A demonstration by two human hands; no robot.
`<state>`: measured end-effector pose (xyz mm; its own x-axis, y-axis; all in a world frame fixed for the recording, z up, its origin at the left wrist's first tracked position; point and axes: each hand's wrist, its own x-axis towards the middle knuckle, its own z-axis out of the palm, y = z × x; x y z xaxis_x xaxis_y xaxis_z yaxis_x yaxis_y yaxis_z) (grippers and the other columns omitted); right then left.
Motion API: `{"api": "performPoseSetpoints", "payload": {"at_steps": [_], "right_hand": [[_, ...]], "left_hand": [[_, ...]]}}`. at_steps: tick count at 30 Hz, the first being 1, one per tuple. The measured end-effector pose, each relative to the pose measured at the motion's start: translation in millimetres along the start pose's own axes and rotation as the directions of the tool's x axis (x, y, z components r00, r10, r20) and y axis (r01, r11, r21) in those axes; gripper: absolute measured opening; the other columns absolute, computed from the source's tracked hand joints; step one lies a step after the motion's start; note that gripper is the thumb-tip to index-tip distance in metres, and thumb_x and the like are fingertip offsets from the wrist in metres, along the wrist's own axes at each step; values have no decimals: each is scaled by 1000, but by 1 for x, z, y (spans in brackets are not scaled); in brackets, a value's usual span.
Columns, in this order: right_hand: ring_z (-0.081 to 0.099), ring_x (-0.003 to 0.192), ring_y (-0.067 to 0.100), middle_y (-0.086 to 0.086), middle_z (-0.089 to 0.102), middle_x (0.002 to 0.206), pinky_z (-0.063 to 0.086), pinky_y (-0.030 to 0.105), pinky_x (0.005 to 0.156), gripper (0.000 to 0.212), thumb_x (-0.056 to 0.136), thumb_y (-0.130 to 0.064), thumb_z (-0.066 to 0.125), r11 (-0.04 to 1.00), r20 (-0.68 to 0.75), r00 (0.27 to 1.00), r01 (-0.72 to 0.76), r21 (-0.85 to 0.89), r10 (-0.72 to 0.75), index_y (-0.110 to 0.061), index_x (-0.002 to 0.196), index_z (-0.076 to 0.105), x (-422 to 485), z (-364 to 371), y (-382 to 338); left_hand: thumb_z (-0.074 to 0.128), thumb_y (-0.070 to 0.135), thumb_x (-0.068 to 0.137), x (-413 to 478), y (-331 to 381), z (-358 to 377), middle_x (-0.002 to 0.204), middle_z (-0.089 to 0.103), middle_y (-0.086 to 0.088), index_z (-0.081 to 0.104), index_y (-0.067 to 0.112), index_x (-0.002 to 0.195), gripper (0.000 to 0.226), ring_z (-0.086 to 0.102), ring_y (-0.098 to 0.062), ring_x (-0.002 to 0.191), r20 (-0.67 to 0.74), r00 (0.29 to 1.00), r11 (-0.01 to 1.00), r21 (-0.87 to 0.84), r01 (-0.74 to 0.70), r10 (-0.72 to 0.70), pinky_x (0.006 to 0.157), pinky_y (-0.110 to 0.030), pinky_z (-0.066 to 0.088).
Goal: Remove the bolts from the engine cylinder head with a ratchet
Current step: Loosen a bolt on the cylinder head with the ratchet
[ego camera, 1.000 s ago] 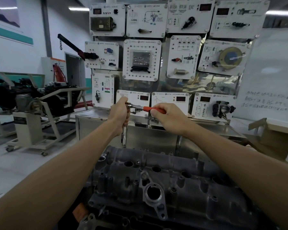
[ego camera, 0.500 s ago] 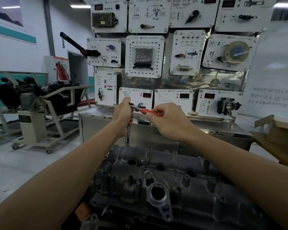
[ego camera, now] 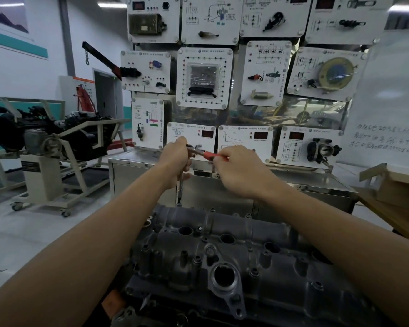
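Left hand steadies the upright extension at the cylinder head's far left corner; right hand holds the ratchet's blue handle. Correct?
No: the head view shows the ratchet handle is red, not blue. The left hand does steady the upright extension at the cylinder head, and the right hand holds the handle.

Auto-mechanics training workshop — the far side is filled with white teaching panels (ego camera: 204, 77) carrying car parts, wiring diagrams and red readouts. Far left, an engine (ego camera: 10, 133) on a wheeled stand (ego camera: 43, 185), with a hoist arm (ego camera: 99, 56) and chain behind. Right, a handwritten whiteboard (ego camera: 387, 114). Near, a bare cylinder head (ego camera: 222, 256) in front of a steel cabinet (ego camera: 293, 185).
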<state>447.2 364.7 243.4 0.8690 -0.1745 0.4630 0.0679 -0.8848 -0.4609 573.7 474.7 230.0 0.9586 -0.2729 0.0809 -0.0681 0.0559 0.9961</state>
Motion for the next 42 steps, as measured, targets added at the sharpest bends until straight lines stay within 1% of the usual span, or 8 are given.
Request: {"api": "performPoseSetpoints", "payload": {"at_steps": [6, 13, 18, 23, 26, 32, 37, 42], "right_hand": [[53, 81, 21, 5, 52, 99, 43, 39, 68, 33, 109, -37, 28, 937, -96, 982, 126, -327, -165, -19, 121, 53, 10, 10, 19], [53, 87, 22, 17, 54, 114, 40, 33, 72, 38, 110, -33, 26, 991, 57, 998, 33, -129, -26, -18, 142, 42, 58, 23, 75], [23, 150, 29, 11, 27, 163, 15, 42, 123, 48, 111, -26, 26, 966, 118, 990, 99, -238, -72, -14, 157, 28, 93, 31, 69], [55, 111, 32, 10, 59, 124, 45, 41, 91, 35, 109, -25, 32, 949, 151, 985, 122, -289, -80, -12, 135, 52, 89, 19, 53], [58, 77, 22, 7, 64, 85, 39, 29, 60, 35, 105, -33, 41, 887, 204, 978, 124, -445, -34, -12, 97, 68, 72, -17, 34], [48, 46, 12, 1, 57, 49, 41, 27, 49, 54, 92, -51, 63, 944, 291, 936, 263, -200, -199, -1, 74, 75, 12, -37, -22], [50, 54, 15, 17, 69, 68, 44, 29, 56, 43, 95, -39, 65, 964, 259, 962, 150, -220, -90, -1, 79, 76, 23, -43, -5], [55, 66, 16, 3, 65, 83, 41, 29, 59, 25, 105, -24, 49, 933, 133, 991, 61, -354, -14, -17, 112, 72, 57, -25, 35]], "left_hand": [[36, 33, 103, 5, -6, -7, 48, 34, 7, 43, 20, 67, 39, 28, -9, 40, 68, 998, 992, -125, -10, 19, 55, -29, 32], [37, 35, 101, 3, -12, 6, 55, 35, 5, 42, 18, 75, 31, 30, -10, 43, 15, 995, 995, 7, -101, 101, 52, -30, 30], [36, 37, 99, 6, -11, -8, 49, 35, 4, 49, 19, 60, 45, 29, -12, 44, 201, 977, 995, -82, -50, 66, 53, -29, 33], [31, 41, 101, 9, -14, -11, 49, 27, 4, 37, 23, 54, 51, 24, -15, 46, 256, 964, 991, -132, -32, 66, 55, -32, 32], [30, 43, 104, 11, -15, -11, 50, 29, 4, 39, 23, 56, 53, 26, -13, 45, 205, 977, 984, -176, -28, 65, 57, -32, 31], [36, 44, 106, 7, -18, -5, 55, 42, 3, 48, 21, 69, 45, 37, -11, 49, 92, 991, 987, -132, -87, 100, 57, -30, 36], [35, 42, 105, 4, -20, -9, 54, 37, 3, 44, 20, 68, 45, 32, -13, 49, 110, 986, 983, -147, -108, 124, 56, -31, 33], [35, 36, 101, 1, -21, -14, 54, 29, 3, 45, 19, 65, 42, 29, -14, 49, 201, 968, 981, -149, -120, 149, 56, -33, 33]]}}
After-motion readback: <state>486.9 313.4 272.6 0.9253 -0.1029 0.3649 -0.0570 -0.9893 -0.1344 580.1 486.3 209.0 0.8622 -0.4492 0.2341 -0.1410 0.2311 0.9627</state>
